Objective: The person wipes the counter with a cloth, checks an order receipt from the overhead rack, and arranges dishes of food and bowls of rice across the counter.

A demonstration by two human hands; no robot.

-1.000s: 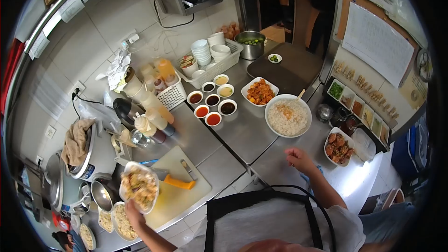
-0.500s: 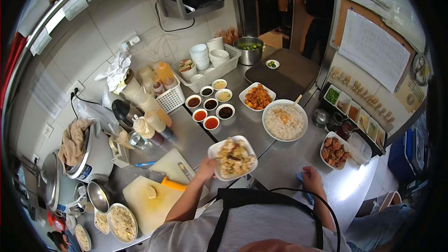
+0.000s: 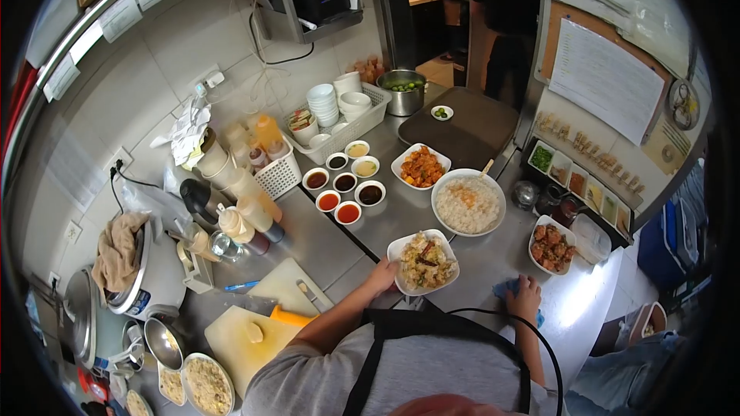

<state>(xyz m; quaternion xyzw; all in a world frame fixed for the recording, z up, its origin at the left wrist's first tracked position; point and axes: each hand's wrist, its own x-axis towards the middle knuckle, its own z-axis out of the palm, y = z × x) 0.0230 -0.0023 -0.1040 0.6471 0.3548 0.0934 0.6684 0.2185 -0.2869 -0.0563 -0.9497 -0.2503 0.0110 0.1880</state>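
Observation:
My left hand [image 3: 381,276] grips the left rim of a square white bowl [image 3: 395,249] near the counter's front edge. In the bowl is a pale, chunky dish [image 3: 422,260] with dark red chilies on top. My right hand [image 3: 525,298] is closed on a blue cloth [image 3: 506,290] on the metal counter. Beyond the held bowl stands a large bowl of rice [image 3: 469,202] with brown bits on top and a utensil handle at its rim. Beside it is a square bowl of orange-glazed pieces [image 3: 421,166]. A bowl of browned, glazed chunks [image 3: 552,245] stands to the right.
Several small sauce cups [image 3: 344,182] cluster behind the held bowl. Sauce bottles [image 3: 250,216] line the left wall. A knife lies on a cutting board [image 3: 289,286]; plates of fried rice [image 3: 208,385] stand front left. A garnish tray [image 3: 574,177] sits at right, a dark tray [image 3: 462,127] behind.
My left hand has moved the white bowl to the right and it now sits lower beside the large rice bowl. My right hand has come onto the blue cloth. The view has shifted slightly.

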